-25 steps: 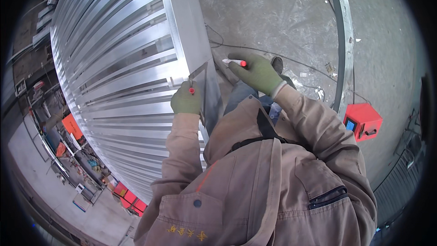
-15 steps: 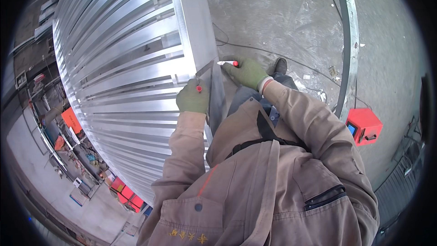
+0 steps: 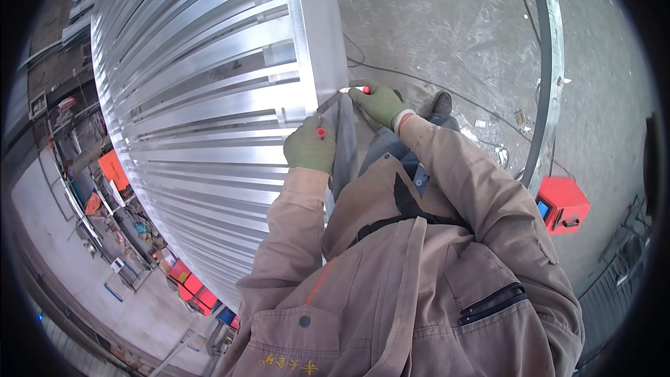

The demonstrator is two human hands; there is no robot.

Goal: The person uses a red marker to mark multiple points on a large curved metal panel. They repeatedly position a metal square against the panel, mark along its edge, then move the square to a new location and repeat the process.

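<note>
R hand's fingers clamp marker by metal frame; L hand's clamp red cap, placed there, I'd say, for steadying.

The slatted metal frame runs past the top edge, and the right fingers partly hide the marker.

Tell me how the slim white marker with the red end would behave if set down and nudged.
The slim white marker with the red end would probably roll, since its body looks rounded. It is likely light, being small beside the green-gloved right hand pinching it. Its straight body suggests it is stiff.
</note>
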